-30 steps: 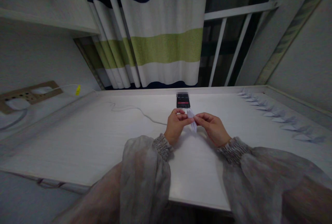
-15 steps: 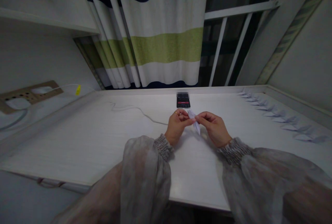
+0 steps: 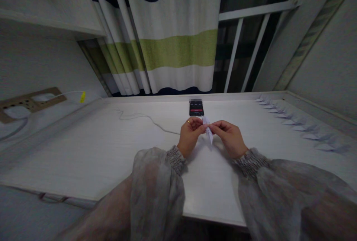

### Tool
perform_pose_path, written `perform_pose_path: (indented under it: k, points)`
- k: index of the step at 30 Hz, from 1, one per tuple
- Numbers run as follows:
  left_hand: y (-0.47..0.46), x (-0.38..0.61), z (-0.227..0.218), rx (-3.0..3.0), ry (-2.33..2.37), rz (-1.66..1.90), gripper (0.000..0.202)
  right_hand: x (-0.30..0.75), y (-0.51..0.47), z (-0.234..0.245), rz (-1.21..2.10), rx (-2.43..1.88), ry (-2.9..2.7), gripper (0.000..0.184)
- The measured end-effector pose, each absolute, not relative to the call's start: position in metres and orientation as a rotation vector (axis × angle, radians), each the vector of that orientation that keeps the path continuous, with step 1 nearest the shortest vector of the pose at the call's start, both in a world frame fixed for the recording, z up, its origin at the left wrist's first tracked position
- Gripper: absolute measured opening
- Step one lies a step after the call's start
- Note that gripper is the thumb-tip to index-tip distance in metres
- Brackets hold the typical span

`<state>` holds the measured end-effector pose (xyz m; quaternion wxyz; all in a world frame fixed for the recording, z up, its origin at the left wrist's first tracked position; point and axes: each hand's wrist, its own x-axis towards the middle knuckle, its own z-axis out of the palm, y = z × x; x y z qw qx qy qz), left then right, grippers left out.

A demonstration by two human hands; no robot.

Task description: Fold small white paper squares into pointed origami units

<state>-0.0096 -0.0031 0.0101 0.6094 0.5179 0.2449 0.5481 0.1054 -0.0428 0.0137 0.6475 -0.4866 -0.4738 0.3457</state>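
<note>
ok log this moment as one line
left hand: pinches folded white paper | right hand: pinches same paper | phone: on desk beyond hands | paper shapes: row far right

White folded paper (image 3: 208, 132), white desk (image 3: 111, 148), black phone (image 3: 196, 108), navy-white-green striped curtain (image 3: 173, 36).

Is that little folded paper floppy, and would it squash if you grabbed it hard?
Probably very light: the paper is held up by just the fingers of the left hand and right hand. Its folds likely stiffen it a little, since it holds a pointed shape. It would probably crush under a hard squeeze.
</note>
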Motion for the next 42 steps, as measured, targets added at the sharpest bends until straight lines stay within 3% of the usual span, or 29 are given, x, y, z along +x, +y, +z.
perform_pose_path:
  k: [12, 17, 23, 27, 32, 42]
  points:
    - [-0.001, -0.009, 0.010, 1.137, 0.588, 1.366, 0.028, 0.104, -0.042, 0.009, 0.798, -1.140, -1.206, 0.026]
    - [-0.002, -0.008, 0.007, 1.245, 0.652, 1.324, 0.017, 0.107, -0.046, 0.013, 0.210, -1.194, -1.502, 0.012]
    - [-0.009, -0.006, 0.010, 1.275, 0.590, 1.196, 0.015, 0.116, -0.045, 0.020, -0.637, -1.228, -1.812, 0.016]
    - [-0.009, -0.005, 0.011, 1.201, 0.614, 1.221, 0.019, 0.115, -0.045, 0.024, -0.901, -1.191, -1.956, 0.019]
    - [-0.004, -0.008, 0.011, 1.104, 0.620, 1.265, 0.017, 0.110, -0.047, 0.023, -0.848, -1.115, -2.086, 0.016]
    - [-0.001, -0.016, 0.015, 1.087, 0.617, 1.088, 0.011, 0.136, -0.043, 0.020, -0.103, -0.908, -2.137, 0.040]
